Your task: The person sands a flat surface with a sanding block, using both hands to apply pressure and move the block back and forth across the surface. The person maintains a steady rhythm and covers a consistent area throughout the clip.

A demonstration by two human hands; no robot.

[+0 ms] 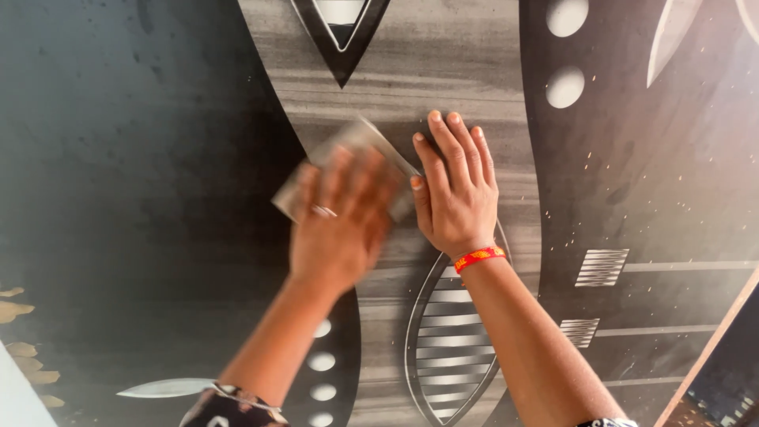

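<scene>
Grey-streaked, wood-grain panel (474, 87) fills the view, a large flat board printed with a dark band at the left, white ovals (564, 85), striped leaf shapes (451, 348) and a black triangle (341, 39) at the top. No box, bowl or other container shows anywhere on it (so nothing can be said of contents).

The left hand (341, 217) is blurred. It lies palm down with its fingers spread over a flat grey sheet (348, 150), which looks like a piece of sandpaper, and presses it against the pale grain stripe near the middle of the board. A ring (323, 211) sits on one finger. Only the sheet's upper corner and left edge stick out from under the fingers.

The right hand (456, 190) rests flat just beside the sheet, on its right, fingers straight and close together, palm against the board. It holds nothing. Its thumb lies close to the sheet's right edge; whether they touch I cannot tell. A red and orange wristband (479, 257) circles that wrist.

At the lower right a pale wooden edge (711, 348) of the board runs diagonally.
</scene>
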